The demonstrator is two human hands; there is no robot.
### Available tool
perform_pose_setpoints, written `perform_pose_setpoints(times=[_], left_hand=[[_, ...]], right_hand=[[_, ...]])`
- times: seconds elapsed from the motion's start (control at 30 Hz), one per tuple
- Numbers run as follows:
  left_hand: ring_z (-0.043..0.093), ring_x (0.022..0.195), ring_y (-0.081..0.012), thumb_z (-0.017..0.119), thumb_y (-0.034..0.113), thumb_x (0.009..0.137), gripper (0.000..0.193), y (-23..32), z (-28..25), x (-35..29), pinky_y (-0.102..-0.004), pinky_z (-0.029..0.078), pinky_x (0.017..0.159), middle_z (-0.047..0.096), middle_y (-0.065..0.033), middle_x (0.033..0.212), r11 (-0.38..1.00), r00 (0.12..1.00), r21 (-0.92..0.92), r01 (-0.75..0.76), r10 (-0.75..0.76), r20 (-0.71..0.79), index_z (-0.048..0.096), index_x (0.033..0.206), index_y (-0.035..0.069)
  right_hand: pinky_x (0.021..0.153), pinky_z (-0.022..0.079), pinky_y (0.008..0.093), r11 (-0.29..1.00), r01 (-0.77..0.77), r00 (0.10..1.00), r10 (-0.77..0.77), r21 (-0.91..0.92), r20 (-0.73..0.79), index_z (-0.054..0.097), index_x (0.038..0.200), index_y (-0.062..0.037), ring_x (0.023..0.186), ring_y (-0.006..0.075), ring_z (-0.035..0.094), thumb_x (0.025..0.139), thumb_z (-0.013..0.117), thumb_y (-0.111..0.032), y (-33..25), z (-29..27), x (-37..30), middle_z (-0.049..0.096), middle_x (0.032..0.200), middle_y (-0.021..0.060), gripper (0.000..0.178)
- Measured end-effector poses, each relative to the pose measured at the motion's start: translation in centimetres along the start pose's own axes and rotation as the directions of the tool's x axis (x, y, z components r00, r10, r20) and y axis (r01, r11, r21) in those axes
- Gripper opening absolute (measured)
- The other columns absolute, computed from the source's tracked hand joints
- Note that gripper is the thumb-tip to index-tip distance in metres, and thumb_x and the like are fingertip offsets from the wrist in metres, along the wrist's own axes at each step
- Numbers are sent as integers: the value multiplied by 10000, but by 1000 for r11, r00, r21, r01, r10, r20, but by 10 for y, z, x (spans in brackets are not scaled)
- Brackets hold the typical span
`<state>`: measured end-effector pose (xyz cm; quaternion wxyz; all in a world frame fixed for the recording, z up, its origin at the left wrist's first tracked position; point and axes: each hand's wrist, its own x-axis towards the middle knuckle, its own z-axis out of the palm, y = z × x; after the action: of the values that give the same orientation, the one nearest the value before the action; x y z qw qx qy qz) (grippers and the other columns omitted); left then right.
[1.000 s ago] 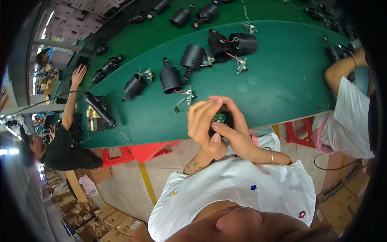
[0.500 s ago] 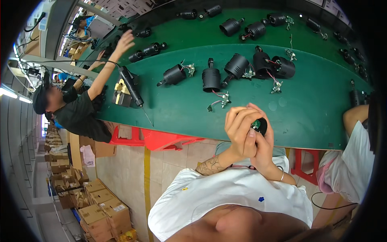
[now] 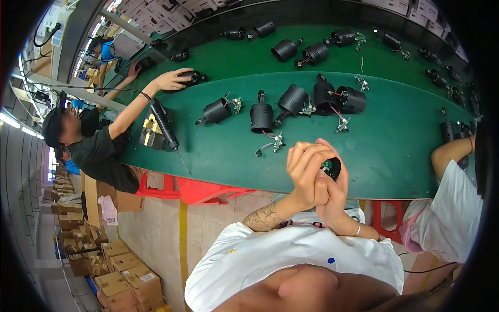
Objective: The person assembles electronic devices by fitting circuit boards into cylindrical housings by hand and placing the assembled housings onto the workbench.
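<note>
Close to the table's front edge, my left hand (image 3: 305, 174) and my right hand (image 3: 335, 200) are closed together around a black cylindrical housing (image 3: 336, 167). Its round mouth faces up, with a small green circuit board (image 3: 327, 165) showing inside. My fingers and thumbs meet at that opening and hide most of the housing. Beyond my hands lie a black housing (image 3: 261, 117) with a wired circuit board (image 3: 278, 141) hanging out, another tilted housing (image 3: 292, 100), and a pair of housings side by side, the right one (image 3: 352, 100) on its side.
The green table (image 3: 223, 161) carries several more black housings. An electric screwdriver (image 3: 164, 124) leans left, its thin bit pointing toward me. At the far left a co-worker's hand (image 3: 174, 79) rests on a black part. Another person's arm (image 3: 451, 156) is at the right. Red stools (image 3: 202, 193) stand below.
The view has shifted slightly, so the table items appear lower and further left. The co-worker's raised hand has come down onto a black part. My hands keep hold of the housing.
</note>
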<state>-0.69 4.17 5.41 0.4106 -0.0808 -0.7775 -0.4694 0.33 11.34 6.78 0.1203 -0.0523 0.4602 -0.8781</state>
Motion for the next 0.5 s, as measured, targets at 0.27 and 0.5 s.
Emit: perform_pose_setpoints(times=[0.27, 0.5], left_hand=[[525, 952, -306, 464, 257, 773, 383, -11, 29, 3, -405, 390, 882, 617, -150, 1114, 983, 999, -183, -7, 15, 41, 639, 1013, 15], [454, 1190, -376, 536, 227, 798, 375, -34, 30, -8, -463, 368, 973, 485, -184, 1314, 994, 988, 76, -82, 71, 140, 603, 1101, 16]], right_hand=[[1035, 366, 329, 919, 187, 981, -193, -348, 17, 525, 1266, 27, 1156, 235, 520, 739, 567, -21, -21, -39, 28, 550, 1271, 138, 531], [879, 486, 335, -8, 90, 779, -622, -996, 75, 624, 1137, -46, 1062, 286, 553, 736, 645, -145, -102, -139, 186, 583, 1169, 84, 414]])
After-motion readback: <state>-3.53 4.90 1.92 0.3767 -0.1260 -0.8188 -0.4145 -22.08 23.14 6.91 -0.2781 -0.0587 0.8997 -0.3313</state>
